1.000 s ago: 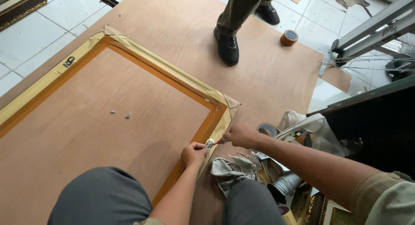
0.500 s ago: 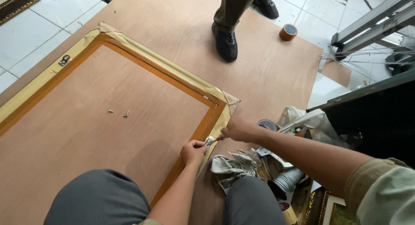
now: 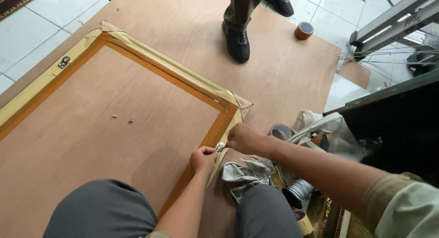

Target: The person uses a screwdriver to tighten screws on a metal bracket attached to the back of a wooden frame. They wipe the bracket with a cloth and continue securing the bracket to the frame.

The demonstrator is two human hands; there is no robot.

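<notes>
Where both hands pinch, small metal fitting mostly hidden.

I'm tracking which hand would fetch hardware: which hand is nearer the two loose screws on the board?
Left. The left hand rests at the frame's right rail, down-right of the screws. The right hand sits farther right, just outside that rail.

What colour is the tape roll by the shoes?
The tape roll is brown, seen in the head view.
</notes>
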